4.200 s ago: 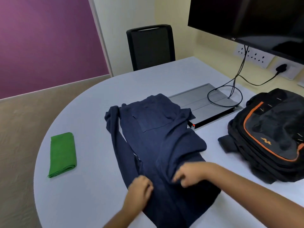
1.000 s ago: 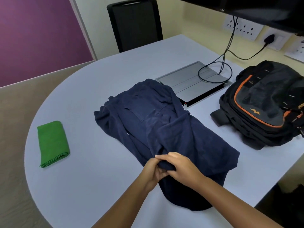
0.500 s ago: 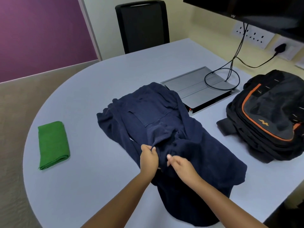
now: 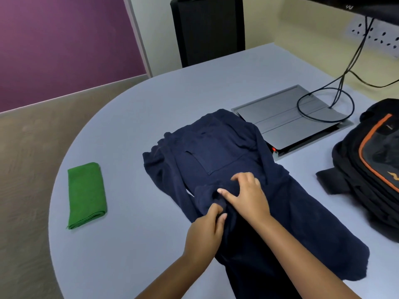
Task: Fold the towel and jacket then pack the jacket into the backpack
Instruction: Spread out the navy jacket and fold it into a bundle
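on the pale grey bench, your right hand has flattened onto the dark navy fabric jacket; left hand seemingly still pinches its sleeve, folding unfinished.

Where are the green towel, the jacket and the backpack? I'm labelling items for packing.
green towel [image 4: 86, 195]: head view, middle of its folded top face.
jacket [image 4: 218, 152]: head view, on its chest pocket.
backpack [image 4: 380, 147]: head view, front panel inside the orange trim.

Soft, even indoor light falls on the table, shadows stay faint, wide-angle distortion curves its edges, and the picture is slightly soft throughout.
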